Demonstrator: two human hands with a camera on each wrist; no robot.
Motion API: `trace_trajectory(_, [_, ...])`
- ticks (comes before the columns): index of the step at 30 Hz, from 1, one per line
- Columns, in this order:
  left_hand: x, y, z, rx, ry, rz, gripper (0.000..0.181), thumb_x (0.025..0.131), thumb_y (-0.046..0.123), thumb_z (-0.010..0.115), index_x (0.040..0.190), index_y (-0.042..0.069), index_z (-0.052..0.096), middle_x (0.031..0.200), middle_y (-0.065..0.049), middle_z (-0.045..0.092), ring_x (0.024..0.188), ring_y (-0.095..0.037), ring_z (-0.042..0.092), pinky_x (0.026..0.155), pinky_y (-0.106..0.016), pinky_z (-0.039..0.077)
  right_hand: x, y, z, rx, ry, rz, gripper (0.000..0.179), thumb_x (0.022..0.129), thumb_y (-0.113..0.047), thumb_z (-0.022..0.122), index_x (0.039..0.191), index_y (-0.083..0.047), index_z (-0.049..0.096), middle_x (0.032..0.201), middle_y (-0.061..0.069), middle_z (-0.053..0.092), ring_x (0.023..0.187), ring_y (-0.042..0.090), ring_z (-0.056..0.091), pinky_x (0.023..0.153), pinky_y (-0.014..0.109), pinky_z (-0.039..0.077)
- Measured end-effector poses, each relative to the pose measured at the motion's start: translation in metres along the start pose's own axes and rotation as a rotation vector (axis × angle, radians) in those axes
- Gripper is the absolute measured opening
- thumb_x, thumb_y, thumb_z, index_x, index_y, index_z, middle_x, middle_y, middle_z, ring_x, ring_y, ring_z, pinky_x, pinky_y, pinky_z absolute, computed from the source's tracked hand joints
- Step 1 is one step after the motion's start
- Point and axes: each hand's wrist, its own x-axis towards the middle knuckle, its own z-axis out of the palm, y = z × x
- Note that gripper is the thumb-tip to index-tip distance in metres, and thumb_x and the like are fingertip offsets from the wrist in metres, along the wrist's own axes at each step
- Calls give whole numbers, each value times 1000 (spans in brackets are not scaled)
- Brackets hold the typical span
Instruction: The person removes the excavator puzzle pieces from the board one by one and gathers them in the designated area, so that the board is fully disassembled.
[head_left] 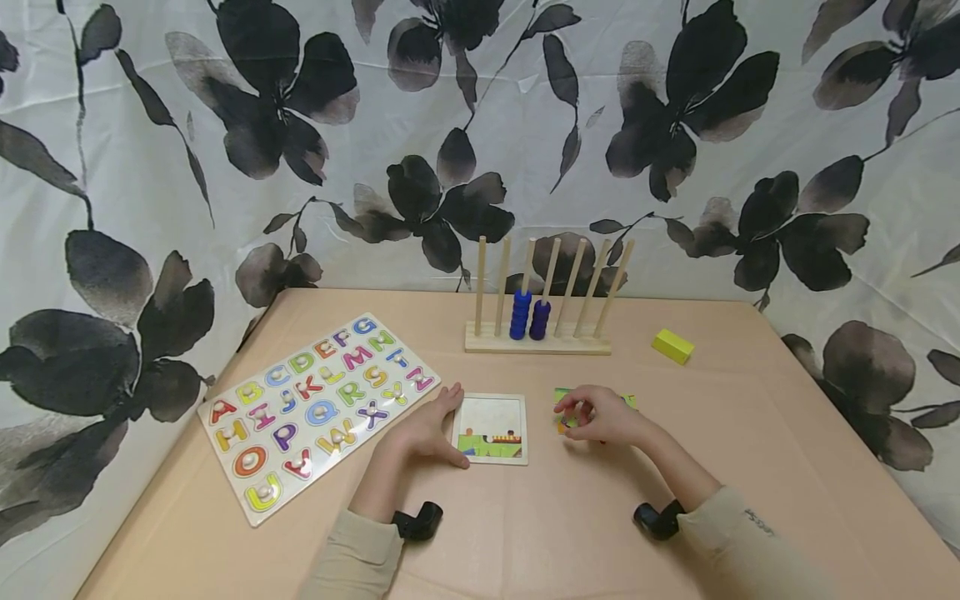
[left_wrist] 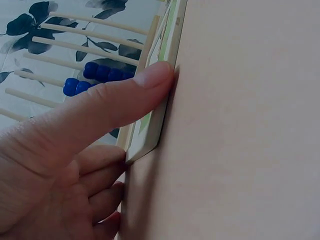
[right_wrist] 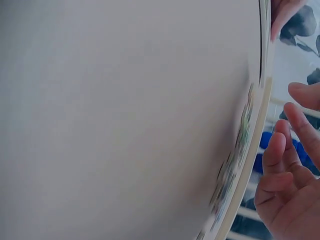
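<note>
— Low in the middle of the head view, what are the hands on?

— Left hand lies flat beside the tray, at its left edge. Its fingers run fairly straight along that edge. The wrist view shows the thumb pressed against the tray's rim, bracing it rather than clamping it.

— And the other?

— Right hand is arched over the pieces, just right of the tray. Its fingers are curled down onto them. I cannot tell whether they pinch one or only touch: the head view hides the fingertips, and the right wrist view is mostly blurred table.

— So where is the work?

— I'd judge it's early, at the picking of a piece. Only a coloured strip shows along the tray's lower edge, and the rest looks pale. The pieces are on the table, apart from the tray.

— What does the next move call for?

— Probably a clean pinch on one piece. After that, a short carry leftwards and a turn to match the picture. The left hand would need to hold the tray steady as the piece goes down.

— Anything else around?

— Letter board lies at the left and a peg rack with blue rings stands behind the tray. At the upper right sits a yellow block, well apart from both hands.
</note>
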Motion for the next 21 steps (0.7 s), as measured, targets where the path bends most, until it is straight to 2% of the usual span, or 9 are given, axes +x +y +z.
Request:
trace_trajectory(7, [-1, 1, 0, 14, 22, -6, 109, 56, 24, 88, 142, -2, 26, 150, -12, 19, 138, -29, 10, 111, -40, 16, 17, -17, 15, -21, -7, -28, 28, 72, -5, 73, 99, -2, 65, 87, 9, 59, 63, 13, 48, 53, 21, 42])
trace_trajectory(21, [2, 3, -1, 41, 39, -27, 103, 59, 25, 86, 141, -1, 30, 149, -12, 21, 137, -31, 13, 110, -42, 18, 53, -47, 44, -2, -91, -46, 27, 73, -6, 75, 99, -2, 66, 85, 10, 59, 57, 14, 47, 49, 19, 39])
